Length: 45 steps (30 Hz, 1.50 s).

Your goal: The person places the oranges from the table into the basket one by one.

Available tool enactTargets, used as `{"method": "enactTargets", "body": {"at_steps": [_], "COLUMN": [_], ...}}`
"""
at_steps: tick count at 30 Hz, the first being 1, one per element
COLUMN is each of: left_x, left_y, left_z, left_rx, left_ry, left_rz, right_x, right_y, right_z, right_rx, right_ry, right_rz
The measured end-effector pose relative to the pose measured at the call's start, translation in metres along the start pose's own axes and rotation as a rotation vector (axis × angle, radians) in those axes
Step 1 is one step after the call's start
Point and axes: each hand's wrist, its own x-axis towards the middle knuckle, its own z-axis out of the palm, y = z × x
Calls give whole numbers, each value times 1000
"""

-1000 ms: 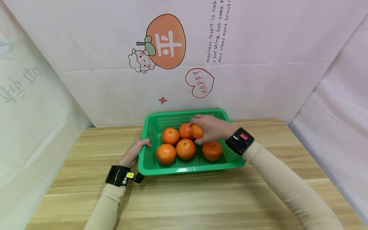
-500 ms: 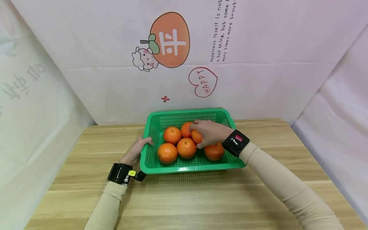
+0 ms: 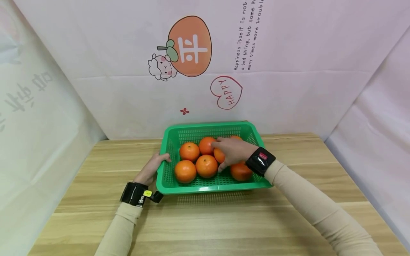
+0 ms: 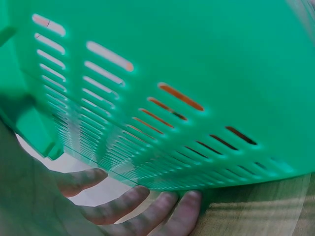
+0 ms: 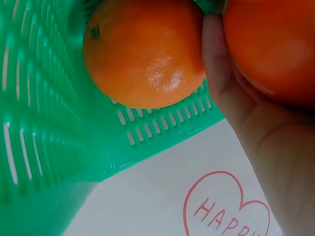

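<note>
A green plastic basket [image 3: 205, 189] with slotted walls holds several oranges, among them a front-left orange [image 3: 185, 171] and a centre orange [image 3: 206, 166]. My right hand [image 3: 235, 150] reaches down into it, fingers and thumb around an orange [image 3: 219, 155] low among the others. In the right wrist view this held orange [image 5: 275, 49] lies against the palm, beside another orange [image 5: 147, 54]. My left hand [image 3: 153, 167] grips the basket's left side, thumb over the rim. Its fingers [image 4: 123, 204] reach under the slotted outer wall in the left wrist view.
The basket stands at the back of a wooden table [image 3: 205, 224], close to a white printed cloth [image 3: 288, 103]. One orange [image 3: 241, 171] sits at the front right under my right wrist, and another orange [image 3: 236, 137] shows behind the hand.
My right hand has come down a little with its orange, lower into the basket. The front-right orange has shifted slightly right, and one behind the hand has come into sight. The left hand keeps its grip.
</note>
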Motion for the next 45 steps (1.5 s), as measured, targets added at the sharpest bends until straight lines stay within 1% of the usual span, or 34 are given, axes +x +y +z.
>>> {"method": "enactTargets", "body": {"at_steps": [3, 6, 9, 11, 14, 17, 31, 41, 45], "left_x": [0, 0, 1, 2, 2, 2, 1, 2, 1], "left_y": [0, 0, -1, -1, -2, -2, -2, 1, 0], "left_z": [0, 0, 0, 1, 1, 2, -1, 1, 1], "left_rx": [0, 0, -1, -2, -3, -4, 9, 14, 15], "left_ry": [-3, -4, 2, 5, 9, 14, -5, 11, 18], "left_rz": [6, 6, 2, -2, -3, -2, 3, -9, -20], "right_x": [1, 2, 1, 1, 0, -1, -4, -9, -11], "right_y": [0, 0, -1, 0, 1, 2, 2, -1, -2], "right_z": [1, 2, 3, 4, 4, 4, 3, 0, -2], "right_rx": [12, 21, 42, 63, 86, 79, 72, 79, 78], "right_ry": [-24, -66, -96, -100, -95, -88, -57, -29, -15], "right_rz": [21, 49, 59, 58, 51, 42, 60, 64, 46]}}
